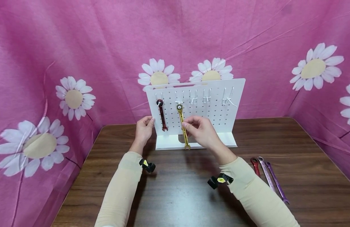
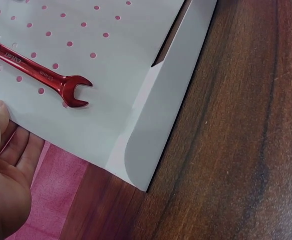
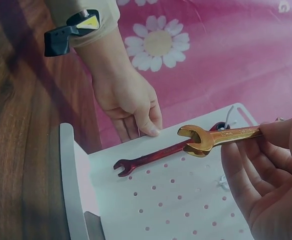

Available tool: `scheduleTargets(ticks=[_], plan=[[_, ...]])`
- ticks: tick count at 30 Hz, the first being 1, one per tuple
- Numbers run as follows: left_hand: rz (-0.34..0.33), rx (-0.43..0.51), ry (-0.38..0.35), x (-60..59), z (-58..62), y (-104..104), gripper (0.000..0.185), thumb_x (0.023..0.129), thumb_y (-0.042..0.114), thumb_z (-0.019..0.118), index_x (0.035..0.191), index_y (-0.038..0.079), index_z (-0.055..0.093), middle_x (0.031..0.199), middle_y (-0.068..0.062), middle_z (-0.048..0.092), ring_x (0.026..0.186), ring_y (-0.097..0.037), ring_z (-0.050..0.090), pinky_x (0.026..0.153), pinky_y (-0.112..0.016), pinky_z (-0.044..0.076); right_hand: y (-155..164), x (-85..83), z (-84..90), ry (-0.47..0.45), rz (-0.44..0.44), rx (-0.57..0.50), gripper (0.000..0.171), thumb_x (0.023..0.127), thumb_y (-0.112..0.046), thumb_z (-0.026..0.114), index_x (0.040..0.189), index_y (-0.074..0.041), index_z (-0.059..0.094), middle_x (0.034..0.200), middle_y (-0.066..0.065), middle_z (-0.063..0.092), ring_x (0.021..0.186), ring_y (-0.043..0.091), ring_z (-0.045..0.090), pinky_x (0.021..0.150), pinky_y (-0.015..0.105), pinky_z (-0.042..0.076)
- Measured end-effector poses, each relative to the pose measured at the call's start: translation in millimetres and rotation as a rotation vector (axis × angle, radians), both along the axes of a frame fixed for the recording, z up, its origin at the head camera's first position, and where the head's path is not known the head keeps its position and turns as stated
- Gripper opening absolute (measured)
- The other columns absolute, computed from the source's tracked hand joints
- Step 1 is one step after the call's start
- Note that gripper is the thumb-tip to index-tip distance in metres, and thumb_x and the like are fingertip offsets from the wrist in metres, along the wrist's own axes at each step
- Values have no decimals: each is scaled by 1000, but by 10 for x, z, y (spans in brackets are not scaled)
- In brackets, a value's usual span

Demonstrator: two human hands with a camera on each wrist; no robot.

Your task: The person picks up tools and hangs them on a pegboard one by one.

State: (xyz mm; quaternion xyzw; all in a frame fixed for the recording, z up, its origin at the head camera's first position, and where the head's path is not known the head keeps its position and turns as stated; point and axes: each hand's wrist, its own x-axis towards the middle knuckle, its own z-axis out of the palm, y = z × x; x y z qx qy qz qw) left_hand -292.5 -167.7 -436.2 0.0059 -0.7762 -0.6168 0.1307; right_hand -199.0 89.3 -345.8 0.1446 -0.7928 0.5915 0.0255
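Setting: small tabletop booth, screened on three sides; wider building type indeterminable. Surround: pink cloth printed with large white daisies. Furnishing: wood-grain counter. Fittings, workshop type: white pegboard, wire hooks, coloured wrenches. Recording gear: black wrist cameras strapped over beige sleeves.

Five wrenches (two red), two hands, one pegboard, two wrist cameras, six flowers
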Motion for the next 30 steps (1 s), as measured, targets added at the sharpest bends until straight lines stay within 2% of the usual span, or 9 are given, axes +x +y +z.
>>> scheduleTargets(ticks=[3,5,12,16,23,30], plan=[[3,-9,-9,5,8,0,24,109,11,64,122,-8,74,116,-30,77,95,-18,69,79,-15,54,-10,-23,-16,-13,5,-12,16,105,-5,67,110,9,73,86,17,73,69,15,68,66,26,61],[5,-15,-18,7,13,0,24,110,11,64,122,-7,74,117,-30,77,96,-19,69,79,-16,53,-14,-39,-27,-24,2,-14,16,105,-5,67,110,9,73,86,17,73,68,13,67,65,26,61],[4,-9,-19,3,16,-1,24,109,10,64,122,-8,74,117,-30,77,95,-21,71,80,-16,54,-14,-117,-94,-88,-20,-49,19,105,-6,68,112,11,72,84,10,72,73,23,70,67,25,62],[7,-11,-25,-2,5,-1,24,109,10,64,122,-7,74,118,-30,77,95,-19,71,81,-17,54,-13,-180,-152,-117,-24,-62,21,105,-8,69,114,11,71,84,7,71,71,19,69,67,26,62],[9,-7,-26,-10,-19,2,24,109,10,64,124,-7,74,115,-29,77,85,-7,65,78,-15,53,-40,-331,-236,-160,-38,-57,25,106,-12,69,116,11,72,85,5,71,70,13,67,72,32,66],[7,-3,-20,-11,-21,-1,24,109,9,64,124,-7,73,117,-30,77,87,-7,65,79,-14,53,-97,-479,-256,-247,-64,-106,27,107,-12,68,119,12,71,90,6,71,69,13,69,79,39,68]])
